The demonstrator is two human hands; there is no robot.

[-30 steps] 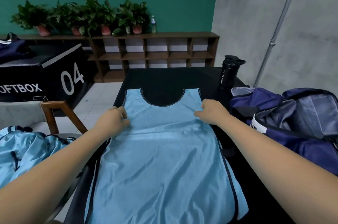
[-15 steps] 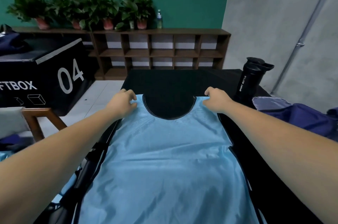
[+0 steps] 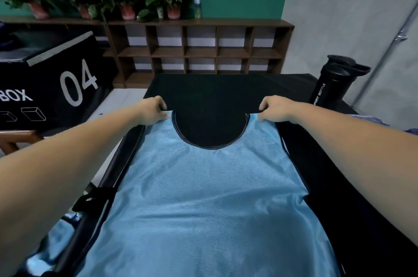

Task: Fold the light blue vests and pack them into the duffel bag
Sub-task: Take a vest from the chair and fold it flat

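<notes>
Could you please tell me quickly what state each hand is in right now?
Left hand: closed, pinching one shoulder strap of the light blue vest.
Right hand: closed, pinching the vest's other shoulder strap.

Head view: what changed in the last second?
The left hand and right hand slid forward along the light blue vest, from its side edges to the shoulder straps, which they now grip. The vest stays flat on the black table; sport bottle unmoved.
</notes>
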